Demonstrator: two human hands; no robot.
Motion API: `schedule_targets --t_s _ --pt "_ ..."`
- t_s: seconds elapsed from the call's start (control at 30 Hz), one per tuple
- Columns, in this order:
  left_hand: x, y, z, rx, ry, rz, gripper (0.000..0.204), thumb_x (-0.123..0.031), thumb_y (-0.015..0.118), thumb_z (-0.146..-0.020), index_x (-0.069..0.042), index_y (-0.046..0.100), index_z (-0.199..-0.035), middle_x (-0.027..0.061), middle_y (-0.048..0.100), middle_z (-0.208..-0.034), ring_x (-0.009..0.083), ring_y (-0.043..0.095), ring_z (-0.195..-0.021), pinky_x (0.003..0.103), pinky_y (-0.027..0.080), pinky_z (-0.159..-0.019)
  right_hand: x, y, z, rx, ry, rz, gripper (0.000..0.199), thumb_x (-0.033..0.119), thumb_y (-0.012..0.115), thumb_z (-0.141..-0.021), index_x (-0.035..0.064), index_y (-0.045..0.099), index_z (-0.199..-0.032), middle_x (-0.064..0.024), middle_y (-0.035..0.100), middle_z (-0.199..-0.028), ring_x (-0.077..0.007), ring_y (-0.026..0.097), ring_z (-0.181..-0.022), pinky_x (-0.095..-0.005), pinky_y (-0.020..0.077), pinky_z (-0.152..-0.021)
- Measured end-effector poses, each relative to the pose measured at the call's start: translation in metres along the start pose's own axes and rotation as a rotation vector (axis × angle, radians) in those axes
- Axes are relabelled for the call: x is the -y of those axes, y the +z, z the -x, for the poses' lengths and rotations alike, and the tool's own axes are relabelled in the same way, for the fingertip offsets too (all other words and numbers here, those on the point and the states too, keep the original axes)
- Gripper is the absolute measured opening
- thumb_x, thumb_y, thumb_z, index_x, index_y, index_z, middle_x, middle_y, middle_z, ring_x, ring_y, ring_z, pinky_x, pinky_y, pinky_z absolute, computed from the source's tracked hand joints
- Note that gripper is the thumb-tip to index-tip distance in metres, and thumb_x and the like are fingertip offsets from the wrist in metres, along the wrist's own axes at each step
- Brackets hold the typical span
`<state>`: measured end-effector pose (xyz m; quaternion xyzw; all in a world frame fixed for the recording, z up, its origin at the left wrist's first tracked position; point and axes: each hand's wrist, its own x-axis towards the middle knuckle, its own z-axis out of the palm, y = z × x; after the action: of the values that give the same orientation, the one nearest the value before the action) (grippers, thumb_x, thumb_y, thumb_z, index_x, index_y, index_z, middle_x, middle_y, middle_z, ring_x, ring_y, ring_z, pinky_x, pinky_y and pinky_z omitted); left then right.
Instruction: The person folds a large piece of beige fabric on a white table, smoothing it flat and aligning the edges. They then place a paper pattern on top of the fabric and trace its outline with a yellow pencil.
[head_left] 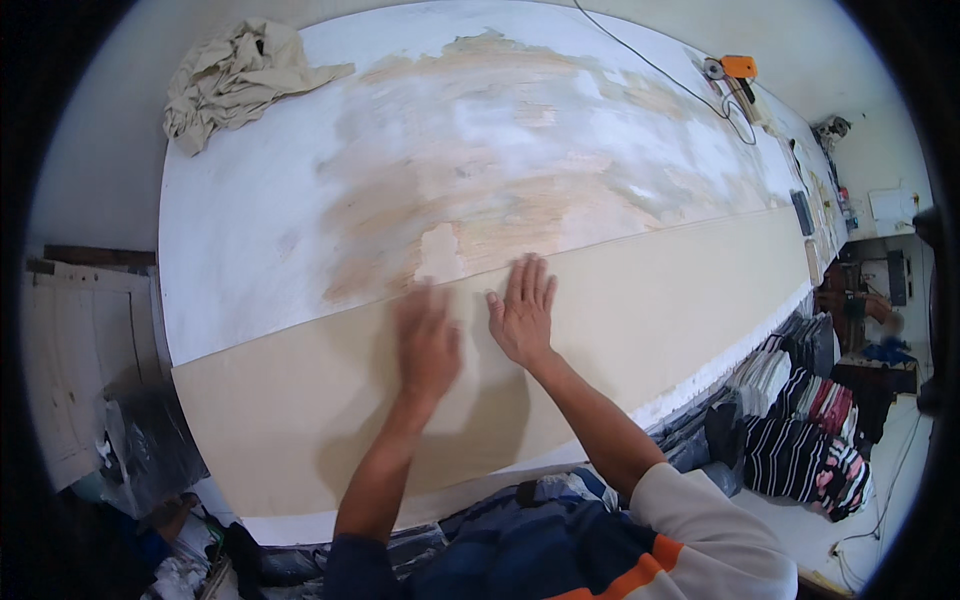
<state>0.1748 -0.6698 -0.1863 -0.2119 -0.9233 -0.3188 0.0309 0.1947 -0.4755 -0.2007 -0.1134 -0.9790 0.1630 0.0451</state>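
Note:
A long beige cloth (660,290) lies spread along the near side of a worn white table (240,240), its far edge running slantwise from left to right. My right hand (523,310) rests flat on it, fingers stretched toward that far edge and thumb apart. Beside it on the left, my left hand (428,340) is over the cloth too, smeared by motion, with its fingers pointing away from me. Nothing shows in either hand. Both forearms cast shadows on the cloth.
A crumpled beige cloth (240,80) lies at the far left corner. An orange tool (738,67) with a dark cord sits at the far right. Folded striped garments (790,455) are stacked below the table's right side. A person (880,312) is in the right background.

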Motion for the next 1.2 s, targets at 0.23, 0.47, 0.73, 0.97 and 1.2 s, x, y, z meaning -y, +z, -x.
schedule_targets --t_s 0.23,0.47,0.73,0.97,1.2 --pt "-0.029 0.030 -0.014 0.083 0.040 -0.316 0.060 -0.032 0.054 -0.101 -0.014 0.044 -0.158 0.0068 0.036 -0.167 0.0301 0.027 -0.156 0.054 0.011 -0.129 -0.057 -0.020 -0.012 -0.051 0.201 0.204 0.069 0.039 0.039 -0.109 -0.0081 0.028 -0.159 -0.0283 0.018 -0.169 -0.0425 0.013 -0.159 -0.0576 0.0088 -0.127" --pt "-0.028 0.037 -0.016 0.134 -0.059 -0.396 0.067 -0.030 0.054 -0.101 -0.015 0.035 -0.162 0.0094 0.030 -0.170 0.0315 0.022 -0.158 0.055 0.010 -0.129 -0.119 -0.031 -0.044 -0.105 -0.114 -0.051 0.062 0.035 0.041 -0.108 -0.0020 0.036 -0.158 -0.0244 0.024 -0.168 -0.0381 0.018 -0.158 -0.0552 0.0101 -0.129" --pt "-0.039 0.046 -0.022 0.197 -0.311 -0.569 0.061 -0.036 0.037 -0.109 -0.016 0.026 -0.166 0.0094 0.021 -0.173 0.0332 0.016 -0.160 0.058 0.007 -0.128 -0.190 -0.057 -0.053 0.126 -0.226 -0.190 0.061 0.045 0.035 -0.109 0.0137 0.036 -0.162 -0.0190 0.022 -0.171 -0.0405 0.011 -0.159 -0.0606 0.0041 -0.128" --pt "-0.147 0.107 -0.012 0.172 -0.082 -0.499 0.060 -0.023 0.050 -0.104 -0.001 0.036 -0.158 0.0216 0.031 -0.167 0.0418 0.022 -0.156 0.062 0.010 -0.126 -0.275 -0.123 0.068 -0.031 -0.013 -0.005 0.060 0.038 0.048 -0.105 0.0092 0.041 -0.158 -0.0200 0.024 -0.170 -0.0408 0.016 -0.158 -0.0600 0.0076 -0.128" --pt "-0.259 0.190 -0.001 0.281 0.089 -0.364 0.060 -0.032 0.047 -0.107 -0.007 0.037 -0.161 0.0194 0.024 -0.171 0.0401 0.017 -0.158 0.060 0.007 -0.127 -0.286 -0.139 0.167 0.186 -0.238 -0.144 0.069 0.042 0.053 -0.102 0.0123 0.036 -0.161 -0.0195 0.023 -0.170 -0.0381 0.016 -0.159 -0.0615 0.0085 -0.127"
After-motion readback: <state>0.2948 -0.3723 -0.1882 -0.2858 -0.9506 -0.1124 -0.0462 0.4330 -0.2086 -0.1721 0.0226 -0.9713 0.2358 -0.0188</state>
